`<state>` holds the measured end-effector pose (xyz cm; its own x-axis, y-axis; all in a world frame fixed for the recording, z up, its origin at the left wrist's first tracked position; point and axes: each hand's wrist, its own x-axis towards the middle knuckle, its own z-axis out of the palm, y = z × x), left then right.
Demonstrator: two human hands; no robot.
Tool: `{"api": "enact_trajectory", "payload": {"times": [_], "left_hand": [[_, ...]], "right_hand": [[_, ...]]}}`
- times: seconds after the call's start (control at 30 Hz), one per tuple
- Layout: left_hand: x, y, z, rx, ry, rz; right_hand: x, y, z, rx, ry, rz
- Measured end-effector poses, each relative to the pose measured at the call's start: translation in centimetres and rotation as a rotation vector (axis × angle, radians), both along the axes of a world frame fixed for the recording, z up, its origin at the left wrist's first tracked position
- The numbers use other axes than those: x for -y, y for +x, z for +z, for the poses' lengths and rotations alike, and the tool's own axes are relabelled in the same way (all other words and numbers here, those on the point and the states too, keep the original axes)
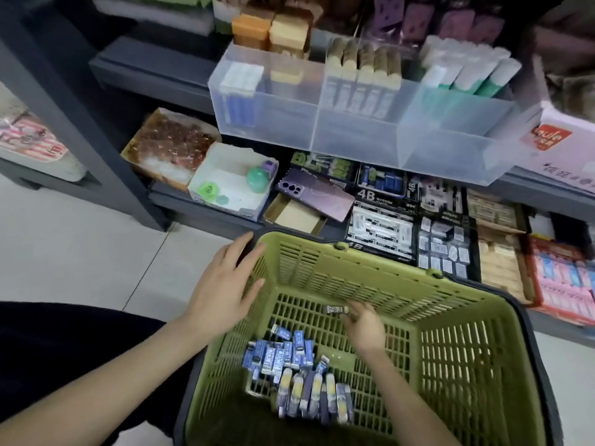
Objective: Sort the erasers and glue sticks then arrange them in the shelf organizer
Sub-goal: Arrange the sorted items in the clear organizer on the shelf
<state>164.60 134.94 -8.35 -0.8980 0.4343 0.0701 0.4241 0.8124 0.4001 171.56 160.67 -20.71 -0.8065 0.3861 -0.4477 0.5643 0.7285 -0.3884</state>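
Left hand (225,291) resting flat, fingers spread, on green basket (467,365) rim, right hand (363,326) inside, fingertips pinching small dark eraser (335,309) by far wall, blue erasers (280,352) lying nearer, clear shelf organizer (354,133) standing beyond

The person's left hand (222,284) and right hand (365,326) are bare. Behind the fingers, both slim forearms (106,384) are uncovered right back to the lower edge of view. Well behind the left fingers, under that forearm, lies a broad plain black cloth garment (58,349), matt, soft and rounded in outline. Whether it is trousers or a skirt cannot be told. The fingernails are too blurred to describe.
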Motion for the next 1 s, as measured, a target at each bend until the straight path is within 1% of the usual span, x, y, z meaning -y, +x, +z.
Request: {"api": "enact_trajectory", "payload": {"times": [0.13,0.17,0.23,0.3,0.4,0.43,0.47,0.5,0.53,0.57,0.63,0.67,0.73,0.87,0.93,1.0], "left_hand": [[-0.1,-0.2,-1.0,-0.046,-0.017,0.019],[-0.1,-0.2,-1.1,-0.057,-0.024,0.016],[-0.1,-0.2,-1.2,-0.077,-0.039,0.016],[-0.2,-0.2,-1.0,-0.088,-0.052,0.016],[-0.3,-0.1,-0.3,-0.157,-0.113,-0.015],[-0.3,0.1,-0.1,-0.206,-0.149,-0.059],[-0.5,0.3,0.1,-0.261,-0.169,-0.123],[-0.7,0.5,0.1,-0.303,-0.165,-0.2],[-1.1,0.8,0.0,-0.302,-0.146,-0.274],[-1.8,1.2,-0.2,-0.227,-0.133,-0.346],[-3.5,1.7,-1.2,0.085,-0.127,-0.425],[-4.4,1.8,-2.1,0.25,-0.145,-0.421],[-6.3,1.4,-4.6,0.479,-0.211,-0.401],[-9.1,0.6,-9.2,0.724,-0.321,-0.374],[-9.6,0.7,-11.1,0.815,-0.381,-0.37],[-9.7,1.2,-12.5,0.912,-0.388,-0.35]], "right_hand": [[0.2,-0.3,-3.5,0.039,0.188,0.185],[0.3,-0.3,-3.9,0.041,0.216,0.194],[0.3,-0.3,-4.3,0.031,0.201,0.176],[0.2,-0.2,-4.0,0.022,0.127,0.152],[0.5,0.6,-2.3,0.07,-0.164,-0.011],[0.7,1.1,-1.8,0.11,-0.26,-0.048],[0.8,1.7,-1.4,0.152,-0.316,-0.033],[0.7,2.3,-1.0,0.178,-0.35,-0.011],[0.4,3.0,-0.6,0.183,-0.366,0.0],[0.0,3.7,-0.1,0.175,-0.379,-0.012],[-1.3,4.9,0.6,0.167,-0.404,-0.057],[-2.0,5.5,0.9,0.179,-0.421,-0.077],[-3.0,6.7,1.3,0.195,-0.465,-0.121],[-3.6,8.1,1.0,0.172,-0.578,-0.22],[-3.5,8.2,0.7,0.167,-0.6,-0.235],[-3.3,7.9,0.4,0.152,-0.614,-0.226]]}}
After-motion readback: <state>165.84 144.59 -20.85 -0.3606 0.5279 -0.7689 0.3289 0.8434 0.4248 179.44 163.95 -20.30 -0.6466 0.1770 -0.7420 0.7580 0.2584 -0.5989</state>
